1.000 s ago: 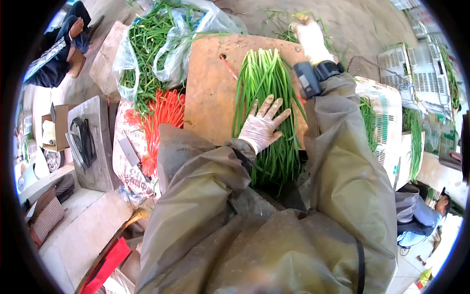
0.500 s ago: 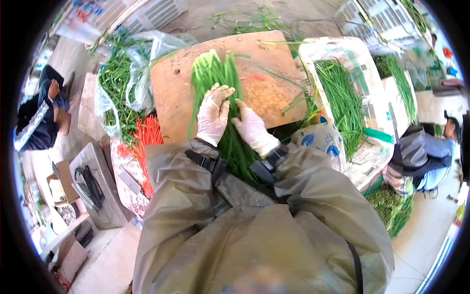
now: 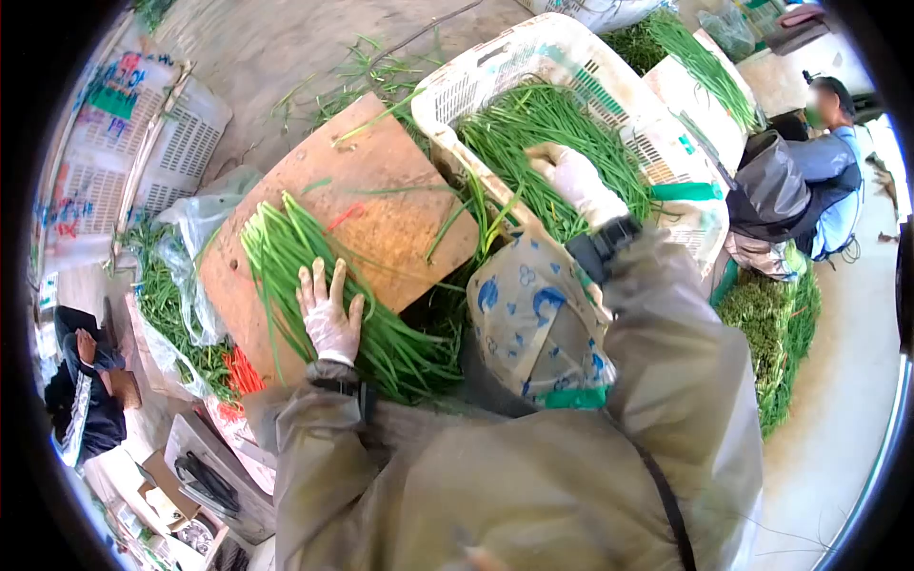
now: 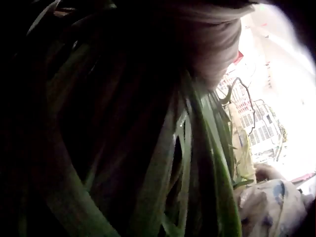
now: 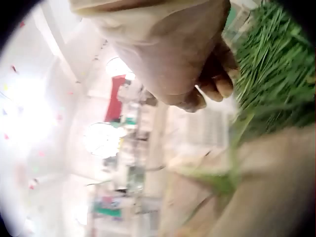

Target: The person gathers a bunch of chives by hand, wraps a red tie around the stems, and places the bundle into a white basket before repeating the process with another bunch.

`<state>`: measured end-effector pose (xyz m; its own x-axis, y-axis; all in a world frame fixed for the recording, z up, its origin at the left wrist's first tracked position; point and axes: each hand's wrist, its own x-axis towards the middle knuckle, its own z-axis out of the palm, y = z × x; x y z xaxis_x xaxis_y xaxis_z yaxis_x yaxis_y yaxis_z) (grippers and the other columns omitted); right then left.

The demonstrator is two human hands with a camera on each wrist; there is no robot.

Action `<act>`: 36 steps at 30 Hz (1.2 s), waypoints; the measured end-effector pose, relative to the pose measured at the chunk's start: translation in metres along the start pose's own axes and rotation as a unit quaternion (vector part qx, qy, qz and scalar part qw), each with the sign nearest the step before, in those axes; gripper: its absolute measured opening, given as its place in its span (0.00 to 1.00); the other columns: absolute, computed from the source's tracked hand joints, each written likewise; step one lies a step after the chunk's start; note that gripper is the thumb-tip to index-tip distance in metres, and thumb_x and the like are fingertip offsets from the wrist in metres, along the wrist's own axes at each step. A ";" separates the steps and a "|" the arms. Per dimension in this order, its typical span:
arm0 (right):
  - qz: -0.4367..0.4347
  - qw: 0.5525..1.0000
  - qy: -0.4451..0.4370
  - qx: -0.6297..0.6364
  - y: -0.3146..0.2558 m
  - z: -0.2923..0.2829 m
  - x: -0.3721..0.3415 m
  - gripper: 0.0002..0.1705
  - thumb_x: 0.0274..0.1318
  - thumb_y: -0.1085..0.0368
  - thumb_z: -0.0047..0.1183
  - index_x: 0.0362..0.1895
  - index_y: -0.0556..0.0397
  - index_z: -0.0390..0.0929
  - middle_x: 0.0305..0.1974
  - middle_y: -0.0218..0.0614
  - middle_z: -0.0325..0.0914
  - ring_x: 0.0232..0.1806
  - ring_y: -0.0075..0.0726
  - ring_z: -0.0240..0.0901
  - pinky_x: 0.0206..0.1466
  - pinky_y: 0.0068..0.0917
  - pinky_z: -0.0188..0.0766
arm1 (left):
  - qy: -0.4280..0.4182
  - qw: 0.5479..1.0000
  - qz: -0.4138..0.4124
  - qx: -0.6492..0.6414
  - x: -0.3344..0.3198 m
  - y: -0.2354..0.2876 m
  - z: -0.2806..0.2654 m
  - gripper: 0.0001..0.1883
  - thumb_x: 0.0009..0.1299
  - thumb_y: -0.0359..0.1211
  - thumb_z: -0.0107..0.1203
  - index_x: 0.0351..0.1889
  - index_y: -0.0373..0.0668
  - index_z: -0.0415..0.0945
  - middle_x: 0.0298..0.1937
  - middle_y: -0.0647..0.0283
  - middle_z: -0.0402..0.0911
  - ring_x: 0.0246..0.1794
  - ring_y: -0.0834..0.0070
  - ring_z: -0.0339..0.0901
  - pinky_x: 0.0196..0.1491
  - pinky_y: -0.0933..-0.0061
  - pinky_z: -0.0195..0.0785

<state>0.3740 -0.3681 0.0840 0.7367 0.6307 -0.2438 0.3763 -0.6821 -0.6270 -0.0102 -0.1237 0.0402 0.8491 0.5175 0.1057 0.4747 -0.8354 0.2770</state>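
A bundle of long green stalks (image 3: 276, 243) lies on a brown board (image 3: 376, 167), its pale ends toward the back left. My gloved left hand (image 3: 329, 322) rests on the bundle with fingers spread; in the left wrist view part of this hand (image 4: 212, 49) shows dark against green blades (image 4: 215, 148). Over a white basket (image 3: 438, 100) holding more green stalks (image 3: 528, 114) is my gloved right hand (image 3: 579, 183), its fingers loosely bent. The right wrist view shows that hand (image 5: 168, 57) with nothing between its fingers, beside the stalks (image 5: 276, 59).
A blue-patterned cloth (image 3: 524, 314) covers something between board and basket. Red ties (image 3: 243, 373) and a plastic bag of greens (image 3: 190, 271) are at the left. A seated person (image 3: 809, 181) is at the right, and another (image 3: 86, 381) at the far left. Loose stalks (image 3: 352, 90) litter the floor.
The head view has turned toward the basket. My right hand has left the bundle and moved right, over the basket. My left hand stays on the bundle, its fingers now spread wider.
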 end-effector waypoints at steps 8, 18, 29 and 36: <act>0.076 0.966 0.042 -0.244 0.106 0.056 0.170 0.20 0.56 0.57 0.54 0.52 0.49 0.79 0.50 0.46 0.79 0.56 0.51 0.75 0.58 0.42 0.70 | -0.032 0.999 -0.035 0.024 0.006 0.007 0.005 0.33 0.63 0.38 0.56 0.69 0.51 0.66 0.76 0.55 0.55 0.77 0.48 0.45 0.75 0.45 0.36; 0.152 0.974 -0.020 -0.169 0.140 0.076 0.223 0.29 0.48 0.55 0.63 0.54 0.54 0.77 0.48 0.51 0.81 0.53 0.51 0.77 0.58 0.38 0.70 | -0.048 0.997 -0.048 0.042 0.006 0.004 0.012 0.31 0.66 0.44 0.51 0.69 0.47 0.67 0.75 0.52 0.56 0.77 0.46 0.44 0.75 0.46 0.36; 0.015 0.927 0.057 0.371 0.078 -0.075 0.085 0.22 0.55 0.59 0.65 0.51 0.57 0.79 0.39 0.27 0.81 0.40 0.20 0.72 0.48 0.19 0.67 | -0.014 0.999 -0.028 0.023 0.008 0.015 -0.005 0.33 0.63 0.36 0.57 0.69 0.51 0.67 0.75 0.53 0.56 0.77 0.48 0.46 0.75 0.46 0.37; -0.165 0.867 0.122 0.454 -0.068 -0.130 -0.013 0.14 0.60 0.62 0.60 0.47 0.54 0.80 0.35 0.24 0.79 0.36 0.19 0.73 0.42 0.19 0.70 | 0.108 0.991 -0.006 -0.085 0.005 0.058 -0.073 0.33 0.56 0.27 0.63 0.64 0.50 0.73 0.72 0.55 0.63 0.75 0.51 0.52 0.75 0.49 0.42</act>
<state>0.4120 -0.3781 0.2258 0.8120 0.5630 0.1539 0.0735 0.1629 -0.9839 0.0044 -0.1560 0.1260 0.7659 0.5699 0.2978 0.4229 -0.7953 0.4343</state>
